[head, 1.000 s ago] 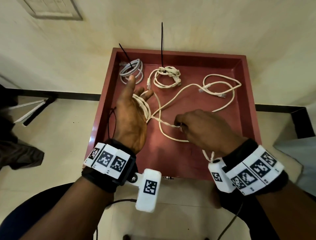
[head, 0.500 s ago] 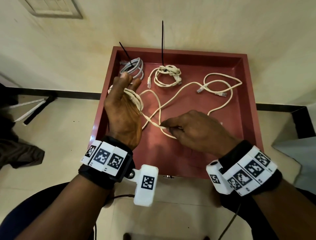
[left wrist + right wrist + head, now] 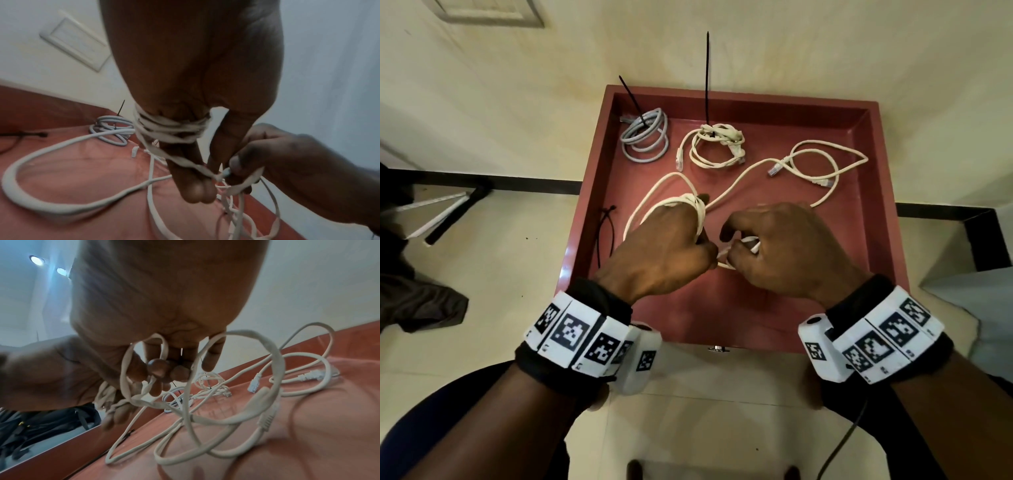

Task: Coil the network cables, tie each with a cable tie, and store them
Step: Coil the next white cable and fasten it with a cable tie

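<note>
A long white network cable (image 3: 739, 174) lies loose in the red tray (image 3: 887, 192). Several turns of it are wound round the straight fingers of my left hand (image 3: 671, 246), as the left wrist view shows (image 3: 168, 128). My right hand (image 3: 774, 253), close beside the left, pinches a strand of the same cable, and loops (image 3: 275, 369) hang over its fingers. At the tray's back left lie a coiled grey cable (image 3: 645, 140) and a coiled white cable (image 3: 717, 147), each with a black cable tie (image 3: 707, 78) sticking up.
Loose black cable ties (image 3: 606, 226) lie by the tray's left wall. The cream wall (image 3: 791, 51) rises just behind the tray. On the floor at left are a dark cloth (image 3: 417, 301) and a black-and-white frame (image 3: 448, 212). A grey object (image 3: 969, 301) stands at right.
My left hand has turned from palm-up to back-up and moved right, taking another turn of cable. My right hand has come closer to it, still pinching the strand.
</note>
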